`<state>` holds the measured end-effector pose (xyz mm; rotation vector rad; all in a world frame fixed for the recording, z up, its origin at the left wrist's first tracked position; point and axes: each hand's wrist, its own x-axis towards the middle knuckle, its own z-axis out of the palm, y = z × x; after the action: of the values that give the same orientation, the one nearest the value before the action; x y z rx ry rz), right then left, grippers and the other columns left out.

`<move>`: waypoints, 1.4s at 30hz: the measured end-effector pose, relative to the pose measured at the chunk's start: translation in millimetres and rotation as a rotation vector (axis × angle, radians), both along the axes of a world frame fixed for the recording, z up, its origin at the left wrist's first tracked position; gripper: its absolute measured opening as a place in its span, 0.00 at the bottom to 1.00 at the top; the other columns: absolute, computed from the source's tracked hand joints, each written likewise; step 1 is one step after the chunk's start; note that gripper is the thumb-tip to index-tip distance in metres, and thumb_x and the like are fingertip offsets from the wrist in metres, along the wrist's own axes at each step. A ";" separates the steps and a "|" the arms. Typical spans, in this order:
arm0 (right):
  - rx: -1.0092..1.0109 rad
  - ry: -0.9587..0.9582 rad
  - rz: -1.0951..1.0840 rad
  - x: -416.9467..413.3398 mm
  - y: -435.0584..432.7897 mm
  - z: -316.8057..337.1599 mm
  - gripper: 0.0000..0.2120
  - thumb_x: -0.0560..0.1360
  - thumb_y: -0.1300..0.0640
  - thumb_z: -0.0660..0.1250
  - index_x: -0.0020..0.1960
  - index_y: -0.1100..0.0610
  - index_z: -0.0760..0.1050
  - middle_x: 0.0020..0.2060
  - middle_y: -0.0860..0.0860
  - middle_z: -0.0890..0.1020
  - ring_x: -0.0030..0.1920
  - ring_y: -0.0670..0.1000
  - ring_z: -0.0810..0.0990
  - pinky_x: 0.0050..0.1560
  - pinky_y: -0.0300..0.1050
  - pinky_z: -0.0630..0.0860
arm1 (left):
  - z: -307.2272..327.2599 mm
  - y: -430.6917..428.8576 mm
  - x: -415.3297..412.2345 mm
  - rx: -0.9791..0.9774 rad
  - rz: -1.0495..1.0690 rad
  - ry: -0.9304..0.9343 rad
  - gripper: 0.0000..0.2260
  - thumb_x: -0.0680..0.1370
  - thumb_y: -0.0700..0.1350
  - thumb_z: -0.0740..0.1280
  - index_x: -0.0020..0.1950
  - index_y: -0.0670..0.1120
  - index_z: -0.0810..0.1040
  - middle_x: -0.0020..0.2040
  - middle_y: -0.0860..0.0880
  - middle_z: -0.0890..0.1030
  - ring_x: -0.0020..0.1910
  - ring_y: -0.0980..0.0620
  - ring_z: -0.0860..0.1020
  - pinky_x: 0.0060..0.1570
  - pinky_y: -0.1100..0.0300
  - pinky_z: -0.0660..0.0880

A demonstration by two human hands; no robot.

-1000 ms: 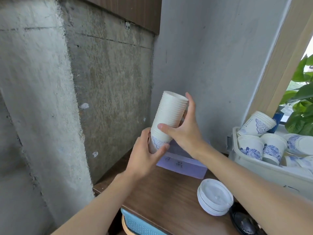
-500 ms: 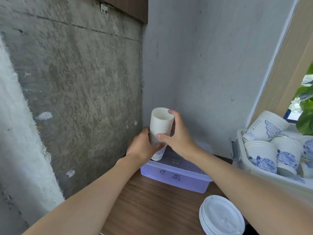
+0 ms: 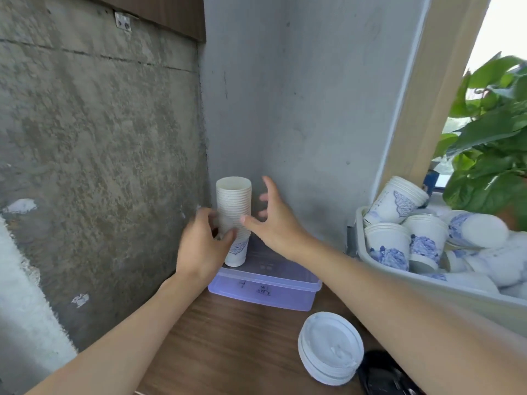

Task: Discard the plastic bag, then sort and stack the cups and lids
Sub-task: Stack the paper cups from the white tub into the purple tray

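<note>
A tall stack of white paper cups [image 3: 234,215] with blue print stands upright on the lid of a clear purple plastic box [image 3: 263,283] in the wall corner. My left hand [image 3: 204,243] is curled round the stack's lower part from the left. My right hand [image 3: 273,220] is just right of the stack with fingers spread, its thumb tip near the stack's side. A pile of white lids [image 3: 330,347] lies on the wooden counter at the front right. No plastic bag is in view.
A grey tub [image 3: 399,283] at the right holds several more blue-printed cup stacks [image 3: 396,201]. A green plant [image 3: 490,138] stands behind it. A black object [image 3: 385,374] lies at the bottom right. Concrete walls close in at the left and back.
The cup stack has come down from mid-air to stand on the purple box. My right hand has let go of it and spread open. My left hand stays on it.
</note>
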<state>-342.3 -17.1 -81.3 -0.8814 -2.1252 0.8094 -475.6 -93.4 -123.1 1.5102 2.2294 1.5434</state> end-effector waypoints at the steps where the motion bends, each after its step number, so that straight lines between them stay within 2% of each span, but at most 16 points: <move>1: 0.016 0.011 -0.017 10.6 -5.9 8.0 0.40 0.75 0.51 0.69 0.77 0.50 0.46 0.71 0.53 0.66 0.63 0.52 0.73 0.65 0.50 0.70 | 5.1 -6.2 9.4 0.054 0.000 0.026 0.13 0.75 0.45 0.73 0.53 0.46 0.72 0.42 0.52 0.75 0.40 0.54 0.74 0.38 0.64 0.69; 3: 0.061 0.045 -0.047 34.5 -18.0 24.8 0.35 0.76 0.51 0.67 0.75 0.52 0.52 0.64 0.53 0.70 0.51 0.49 0.77 0.57 0.45 0.73 | 17.2 -16.1 32.3 0.119 -0.061 0.052 0.11 0.75 0.45 0.72 0.52 0.49 0.72 0.42 0.51 0.76 0.42 0.51 0.75 0.41 0.61 0.71; 6: 0.138 0.078 -0.130 78.8 -29.3 45.5 0.27 0.76 0.52 0.66 0.71 0.54 0.60 0.56 0.52 0.73 0.40 0.45 0.75 0.50 0.41 0.71 | 36.6 -18.9 77.4 0.120 -0.182 0.052 0.08 0.76 0.45 0.71 0.51 0.49 0.74 0.43 0.52 0.78 0.43 0.55 0.76 0.41 0.71 0.69; 11: 0.171 0.044 -0.312 170.3 -23.0 61.1 0.14 0.76 0.55 0.65 0.61 0.56 0.72 0.50 0.51 0.79 0.44 0.49 0.77 0.50 0.44 0.74 | 54.5 1.5 158.8 0.096 -0.346 0.118 0.06 0.76 0.47 0.70 0.51 0.49 0.75 0.45 0.53 0.79 0.44 0.54 0.77 0.45 0.63 0.71; 14: 0.081 -0.098 -0.366 214.9 -13.8 54.9 0.17 0.77 0.54 0.64 0.65 0.55 0.72 0.56 0.49 0.77 0.49 0.47 0.74 0.50 0.43 0.72 | 50.2 15.6 193.0 -0.025 -0.426 0.160 0.10 0.77 0.51 0.68 0.55 0.49 0.75 0.50 0.51 0.78 0.46 0.54 0.76 0.47 0.60 0.72; 17: -0.078 -0.119 -0.275 231.4 -10.3 43.8 0.21 0.78 0.56 0.64 0.70 0.54 0.68 0.63 0.50 0.75 0.54 0.51 0.77 0.58 0.47 0.75 | 44.7 23.5 209.7 -0.113 -0.407 0.197 0.14 0.75 0.53 0.69 0.56 0.48 0.76 0.51 0.50 0.78 0.50 0.51 0.76 0.52 0.54 0.75; 19: -0.093 -0.167 -0.270 231.6 -9.6 37.2 0.20 0.78 0.59 0.63 0.70 0.55 0.68 0.64 0.52 0.75 0.58 0.53 0.77 0.61 0.50 0.74 | 41.8 25.8 213.1 -0.129 -0.399 0.222 0.15 0.74 0.53 0.70 0.56 0.47 0.76 0.51 0.50 0.79 0.53 0.49 0.76 0.54 0.53 0.75; 21: -0.072 -0.193 -0.297 229.0 -8.8 32.1 0.16 0.77 0.62 0.62 0.64 0.58 0.73 0.61 0.56 0.78 0.56 0.56 0.78 0.58 0.51 0.75 | 41.4 25.8 214.2 -0.142 -0.390 0.244 0.16 0.74 0.53 0.71 0.57 0.47 0.76 0.51 0.50 0.79 0.54 0.49 0.75 0.55 0.54 0.74; 23: -0.044 -0.169 -0.330 228.5 -9.2 29.9 0.11 0.75 0.63 0.62 0.57 0.60 0.76 0.56 0.57 0.80 0.54 0.57 0.78 0.53 0.48 0.76 | 42.2 25.5 214.9 -0.145 -0.376 0.251 0.18 0.73 0.53 0.72 0.59 0.47 0.75 0.53 0.49 0.79 0.55 0.50 0.75 0.54 0.56 0.73; 26: -0.028 -0.122 -0.358 233.2 -9.5 32.9 0.12 0.77 0.61 0.64 0.59 0.56 0.77 0.52 0.50 0.79 0.54 0.49 0.75 0.48 0.38 0.68 | 46.0 22.2 219.7 -0.157 -0.351 0.240 0.24 0.73 0.54 0.73 0.63 0.45 0.73 0.56 0.48 0.78 0.57 0.50 0.75 0.55 0.56 0.73; 29: 0.012 -0.059 -0.364 241.0 -11.9 40.0 0.10 0.77 0.61 0.64 0.57 0.55 0.79 0.51 0.49 0.81 0.54 0.50 0.78 0.52 0.43 0.73 | 51.1 17.0 226.5 -0.175 -0.321 0.230 0.30 0.71 0.59 0.73 0.67 0.46 0.70 0.60 0.49 0.77 0.60 0.48 0.75 0.60 0.49 0.73; 31: 0.013 0.011 -0.350 248.5 -17.2 46.1 0.09 0.76 0.62 0.64 0.53 0.56 0.80 0.46 0.50 0.81 0.51 0.51 0.79 0.53 0.46 0.75 | 56.1 10.9 233.8 -0.210 -0.325 0.208 0.32 0.71 0.61 0.72 0.69 0.46 0.69 0.59 0.52 0.76 0.60 0.50 0.75 0.61 0.49 0.73; 34: 0.011 0.104 -0.266 258.5 -29.1 57.5 0.08 0.76 0.65 0.64 0.52 0.60 0.80 0.42 0.51 0.80 0.45 0.50 0.78 0.50 0.49 0.75 | 62.1 3.3 244.5 -0.194 -0.352 0.180 0.29 0.70 0.61 0.73 0.64 0.48 0.70 0.49 0.58 0.76 0.54 0.52 0.76 0.58 0.51 0.74; 36: 0.023 0.143 -0.226 266.9 -38.9 62.9 0.08 0.76 0.65 0.64 0.52 0.60 0.79 0.37 0.47 0.78 0.39 0.46 0.76 0.46 0.46 0.75 | 65.4 -3.1 251.9 -0.132 -0.382 0.116 0.27 0.70 0.58 0.74 0.64 0.50 0.71 0.46 0.62 0.76 0.50 0.56 0.78 0.55 0.54 0.76; 39: 0.002 0.186 -0.176 280.6 -55.3 69.4 0.08 0.77 0.66 0.64 0.51 0.56 0.78 0.35 0.47 0.77 0.33 0.44 0.76 0.40 0.41 0.77 | 69.2 -11.7 262.4 -0.061 -0.422 0.035 0.23 0.70 0.53 0.76 0.61 0.52 0.71 0.46 0.60 0.78 0.46 0.60 0.78 0.46 0.61 0.76; 42: -0.019 0.243 -0.140 294.2 -69.8 73.2 0.07 0.76 0.65 0.65 0.51 0.56 0.77 0.38 0.51 0.79 0.33 0.47 0.78 0.36 0.38 0.77 | 70.0 -20.7 273.8 -0.021 -0.446 -0.026 0.15 0.70 0.50 0.76 0.51 0.50 0.75 0.45 0.51 0.81 0.42 0.52 0.79 0.42 0.59 0.75</move>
<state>-48.0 -87.0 -8.2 -0.8832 -1.8278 0.8211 -201.8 -114.1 -53.1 1.8079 1.7244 1.3829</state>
